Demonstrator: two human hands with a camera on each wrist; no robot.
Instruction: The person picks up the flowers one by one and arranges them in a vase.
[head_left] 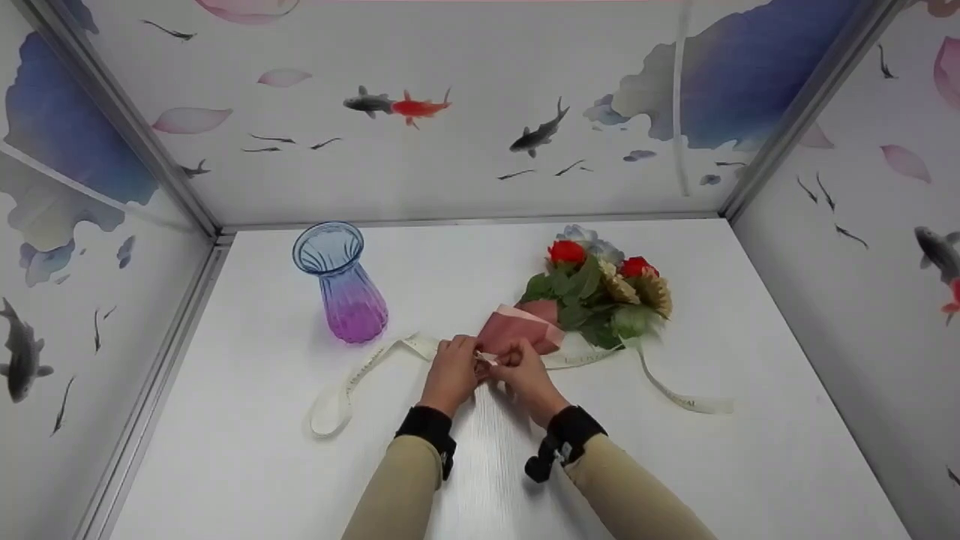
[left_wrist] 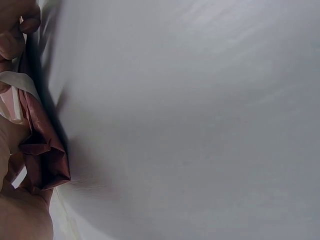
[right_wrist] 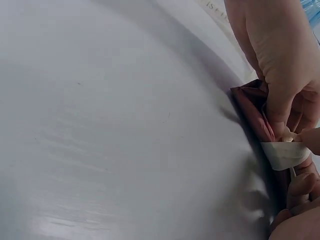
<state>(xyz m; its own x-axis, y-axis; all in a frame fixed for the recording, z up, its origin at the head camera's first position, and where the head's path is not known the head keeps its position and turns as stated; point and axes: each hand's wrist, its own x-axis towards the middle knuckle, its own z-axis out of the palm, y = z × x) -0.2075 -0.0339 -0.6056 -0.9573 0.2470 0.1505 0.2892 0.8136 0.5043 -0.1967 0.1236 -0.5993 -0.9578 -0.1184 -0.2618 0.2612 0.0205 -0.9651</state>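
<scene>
Fingers curled, a person's left hand (head_left: 451,375) and right hand (head_left: 529,381) pinch a white ribbon (right_wrist: 286,156) at the near end of a pink paper wrapper (head_left: 516,331). The flowers (head_left: 589,289) lie toward two o'clock, nearer the right hand, the wrapper's long axis running that way.

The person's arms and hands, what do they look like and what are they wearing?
The long sleeves are beige. Each wrist has a wide black band; on the right one, a small black knob sticks out. The left hand and right hand wear no gloves.
</scene>
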